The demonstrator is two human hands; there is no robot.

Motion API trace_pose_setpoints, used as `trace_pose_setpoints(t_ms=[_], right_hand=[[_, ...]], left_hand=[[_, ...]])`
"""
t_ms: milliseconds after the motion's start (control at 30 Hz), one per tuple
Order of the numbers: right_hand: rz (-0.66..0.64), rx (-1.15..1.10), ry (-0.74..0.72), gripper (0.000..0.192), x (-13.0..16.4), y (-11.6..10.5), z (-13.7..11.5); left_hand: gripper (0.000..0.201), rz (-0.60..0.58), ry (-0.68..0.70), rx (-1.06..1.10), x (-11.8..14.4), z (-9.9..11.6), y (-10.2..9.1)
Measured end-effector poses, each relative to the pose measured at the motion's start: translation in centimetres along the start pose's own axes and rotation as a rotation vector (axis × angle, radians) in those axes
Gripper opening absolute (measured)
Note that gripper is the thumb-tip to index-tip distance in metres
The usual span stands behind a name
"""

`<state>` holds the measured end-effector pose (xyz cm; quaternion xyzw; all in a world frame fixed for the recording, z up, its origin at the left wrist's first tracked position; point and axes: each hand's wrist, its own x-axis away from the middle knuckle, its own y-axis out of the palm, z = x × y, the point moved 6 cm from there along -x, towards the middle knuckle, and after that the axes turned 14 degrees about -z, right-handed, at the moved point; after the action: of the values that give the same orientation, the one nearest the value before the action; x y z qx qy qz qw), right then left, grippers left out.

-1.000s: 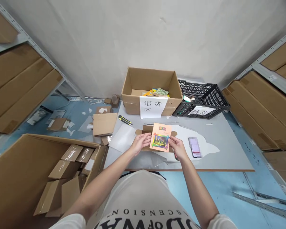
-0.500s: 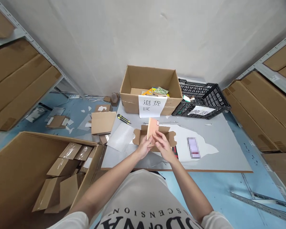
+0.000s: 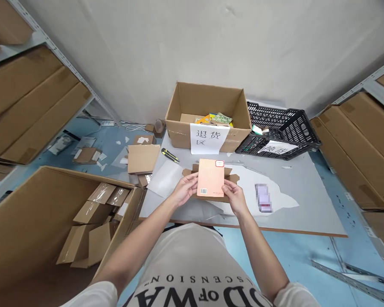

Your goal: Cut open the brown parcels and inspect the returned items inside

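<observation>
Two hands hold one thin booklet above the bench (image 3: 307, 204). Far left, a large carton (image 3: 35, 221) on the floor holds flat-packed boxes. Next, the left hand (image 3: 184, 190) is closed on the booklet's left edge, thumb on top. The booklet (image 3: 210, 178), plain back cover up with a barcode at its lower left, hangs over an opened cardboard mailer (image 3: 230, 172). The right hand (image 3: 234, 197) pinches its lower right corner. Further right lies a phone (image 3: 263, 198). With such light edge grips, the booklet could bend or slip down onto the mailer.
</observation>
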<state>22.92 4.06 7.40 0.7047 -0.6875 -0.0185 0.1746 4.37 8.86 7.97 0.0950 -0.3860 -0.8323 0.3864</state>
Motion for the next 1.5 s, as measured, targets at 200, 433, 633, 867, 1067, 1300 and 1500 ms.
trace_pose_setpoints(t_ms=[200,433,633,867,1067,1300,1500], right_hand=[[0.066,0.014,0.001,0.046,0.4,-0.7,0.4],[0.060,0.119,-0.103,0.037,0.9,0.4,-1.2],[0.183,0.182,-0.160,0.031,1.0,1.4,-2.3],[0.103,0.389,-0.251,0.033,1.2,5.4,-2.9],[-0.040,0.812,-0.364,0.033,1.9,8.4,-4.2],[0.171,0.606,-0.308,0.049,1.2,3.8,-3.5],[-0.094,0.169,0.066,0.051,0.0,2.8,0.3]], left_hand=[[0.045,-0.019,-0.002,0.034,0.2,0.5,-0.5],[0.051,-0.022,-0.006,-0.003,-0.1,-0.5,0.0],[0.057,0.126,0.090,-0.188,0.2,0.0,0.1],[0.060,-0.105,0.104,-0.076,0.7,-0.1,3.7],[0.040,-0.012,0.131,-0.093,0.5,0.5,3.2],[0.029,-0.039,0.021,0.111,0.8,0.6,1.8],[0.025,-0.064,-0.039,0.160,0.7,-0.1,0.5]])
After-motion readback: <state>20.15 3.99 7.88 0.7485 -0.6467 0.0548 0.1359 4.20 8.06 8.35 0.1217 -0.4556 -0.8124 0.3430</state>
